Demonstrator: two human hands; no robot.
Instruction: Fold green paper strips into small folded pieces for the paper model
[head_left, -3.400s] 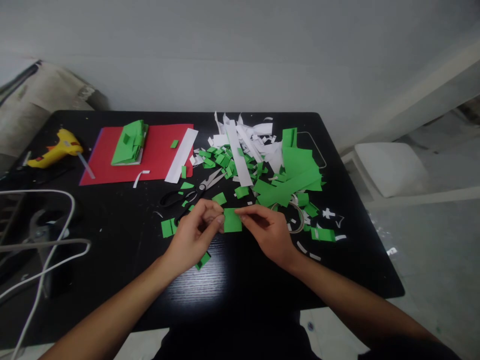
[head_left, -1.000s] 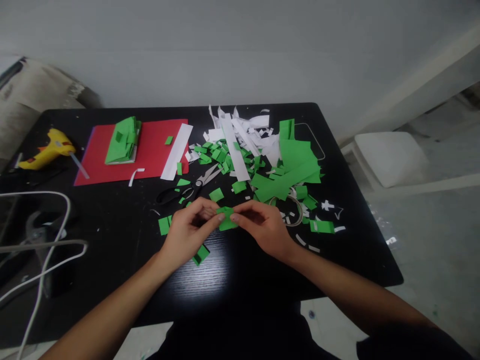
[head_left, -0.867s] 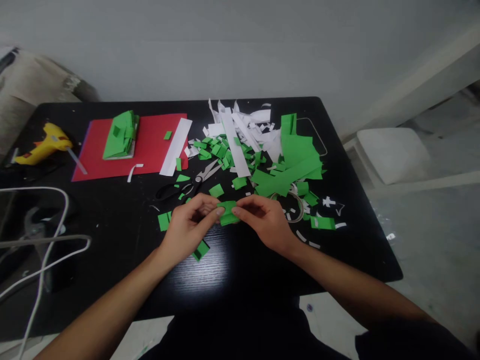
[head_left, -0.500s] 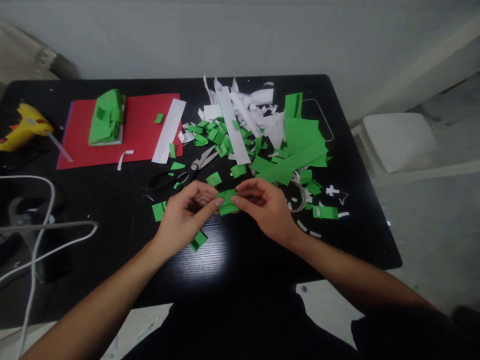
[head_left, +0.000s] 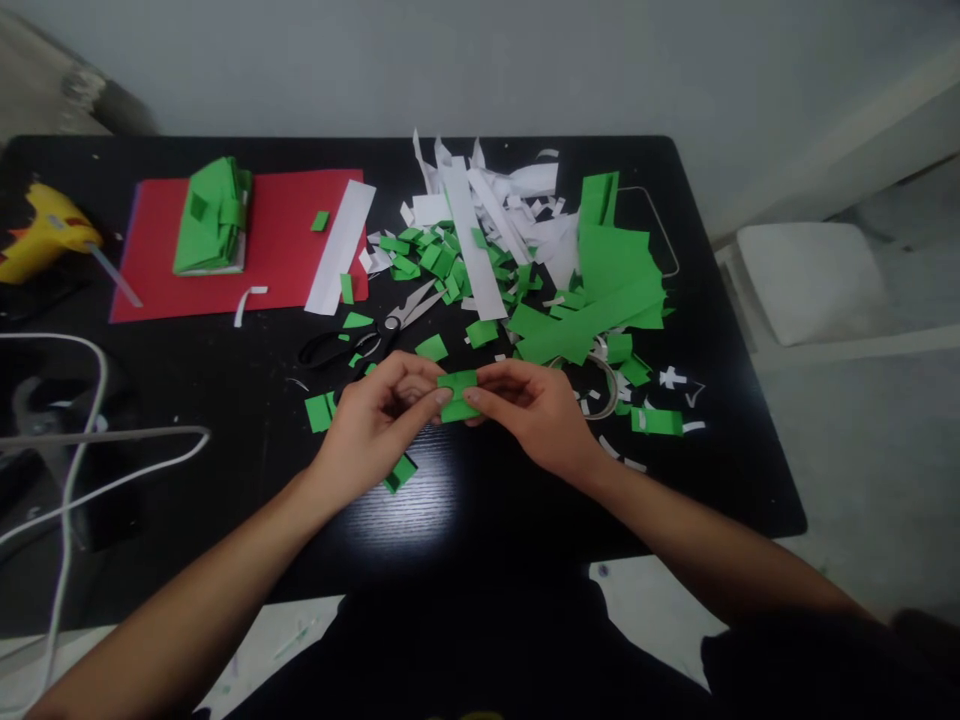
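Observation:
Between both hands, over the near middle of the table, is a small folded piece of green paper (head_left: 458,396). My left hand (head_left: 382,420) pinches its left end between thumb and fingers. At the right end, my right hand (head_left: 536,415) grips it the same way, thumb on top. Black-handled scissors (head_left: 391,324) lie partly spread just beyond my left hand. Below that hand rests a folded green paper piece (head_left: 400,473), and to its left another green piece (head_left: 320,411). A roll of tape (head_left: 609,388) lies beyond my right hand, partly covered by paper.
A yellow glue gun (head_left: 56,235) lies at the far left, with white cables (head_left: 97,430) nearer. On a red sheet (head_left: 285,240) sits a green paper bundle (head_left: 212,220). White strips (head_left: 474,240), green scraps (head_left: 442,262) and larger green sheets (head_left: 615,270) cover the table's back middle and right.
The folded green paper has tilted in my fingers, so more of its face shows. Both hands keep their pinch on it. The whole view has shifted slightly.

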